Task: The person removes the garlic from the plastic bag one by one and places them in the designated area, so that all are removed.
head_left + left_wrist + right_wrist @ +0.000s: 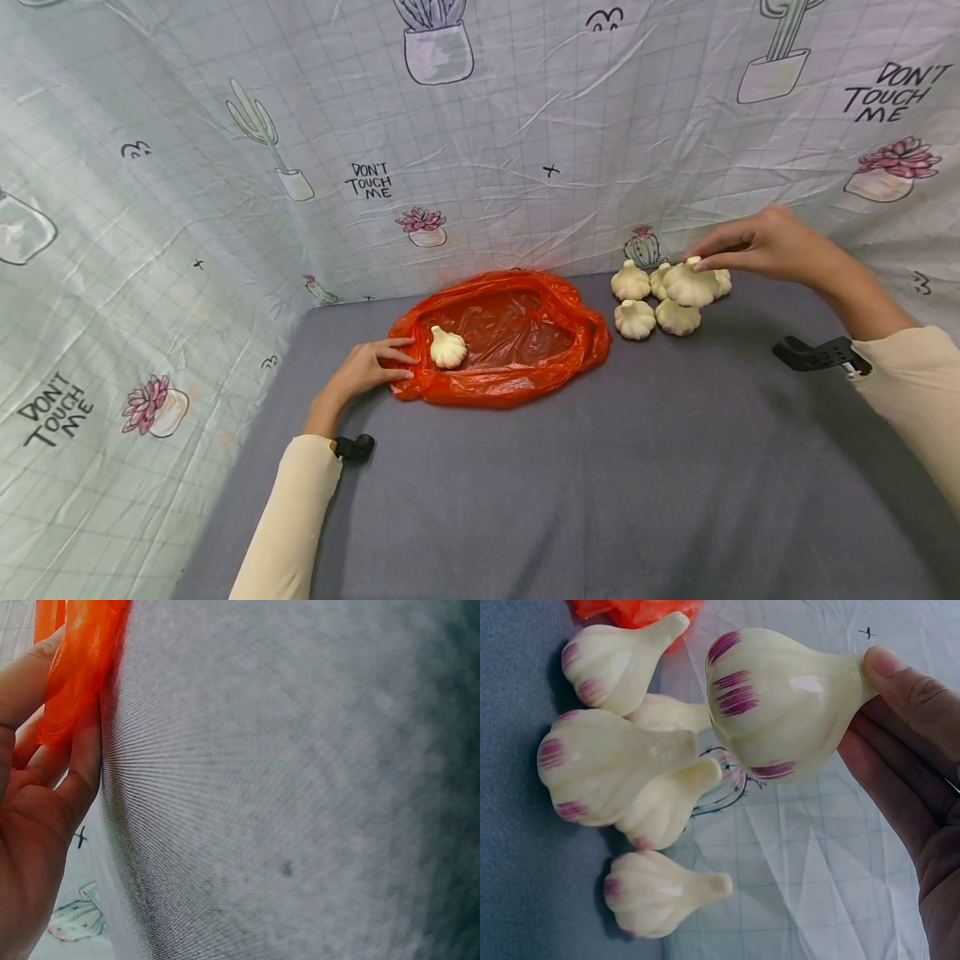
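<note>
A red plastic bag [517, 392] lies spread open on the grey cloth, one garlic bulb [448, 348] inside at its left end. My left hand [367, 367] pinches the bag's left rim; in the left wrist view the thin plastic [79, 671] passes between thumb and fingers. Over at the right, my right hand [776, 242] grips another garlic bulb [690, 285] by its stem, raised above the others. Purple streaks mark this held bulb [780, 705] in the right wrist view. Several more garlic bulbs [634, 320] stand in a cluster just below it, partly hidden by it.
Grey cloth [480, 492] covers the work surface. Behind and to the left hangs a pale printed curtain [480, 167] with cactus drawings, meeting the cloth close behind the bag and the bulbs. Each wrist carries a black camera mount [356, 447].
</note>
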`<move>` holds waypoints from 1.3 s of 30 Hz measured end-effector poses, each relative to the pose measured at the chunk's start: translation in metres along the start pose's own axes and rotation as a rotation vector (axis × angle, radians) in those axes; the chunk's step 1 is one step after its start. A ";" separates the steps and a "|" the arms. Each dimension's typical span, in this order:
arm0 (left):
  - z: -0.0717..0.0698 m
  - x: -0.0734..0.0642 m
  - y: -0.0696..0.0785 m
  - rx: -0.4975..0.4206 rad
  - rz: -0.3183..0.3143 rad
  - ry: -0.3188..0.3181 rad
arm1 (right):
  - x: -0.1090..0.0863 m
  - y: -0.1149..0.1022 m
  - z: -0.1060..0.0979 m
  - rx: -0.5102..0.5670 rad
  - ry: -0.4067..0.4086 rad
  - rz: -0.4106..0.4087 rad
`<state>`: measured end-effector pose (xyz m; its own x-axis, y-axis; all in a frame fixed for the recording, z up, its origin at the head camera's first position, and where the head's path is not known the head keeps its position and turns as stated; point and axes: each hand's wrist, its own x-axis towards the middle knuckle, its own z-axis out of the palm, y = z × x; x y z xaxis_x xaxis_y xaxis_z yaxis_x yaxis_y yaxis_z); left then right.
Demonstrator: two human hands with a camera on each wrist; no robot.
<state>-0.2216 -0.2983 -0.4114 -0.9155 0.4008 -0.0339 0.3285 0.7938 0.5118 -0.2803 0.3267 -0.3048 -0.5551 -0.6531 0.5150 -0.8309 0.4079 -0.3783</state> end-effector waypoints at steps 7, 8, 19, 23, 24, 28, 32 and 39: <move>0.000 0.000 0.000 -0.004 0.000 0.004 | -0.006 0.001 -0.002 -0.013 0.000 0.056; 0.000 0.001 -0.001 -0.002 0.000 0.003 | -0.007 0.002 -0.002 -0.013 -0.002 0.055; -0.001 0.002 -0.001 -0.029 -0.015 -0.007 | -0.020 0.006 -0.004 -0.039 0.000 0.115; -0.001 0.002 -0.002 -0.031 -0.025 -0.014 | -0.025 0.008 -0.005 -0.047 0.008 0.144; -0.001 0.002 -0.002 -0.031 -0.028 -0.015 | -0.026 0.008 -0.005 -0.047 0.009 0.158; -0.003 0.004 -0.001 -0.035 -0.040 -0.018 | -0.031 0.009 -0.006 -0.047 0.015 0.204; -0.003 0.004 -0.001 -0.034 -0.053 -0.019 | -0.035 0.012 -0.006 -0.058 0.015 0.199; -0.001 0.000 -0.003 -0.037 -0.051 -0.019 | -0.041 0.017 -0.005 -0.082 0.015 0.258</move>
<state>-0.2234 -0.3011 -0.4116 -0.9264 0.3686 -0.0770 0.2720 0.7962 0.5404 -0.2718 0.3636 -0.3290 -0.7487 -0.5117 0.4214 -0.6620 0.6099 -0.4355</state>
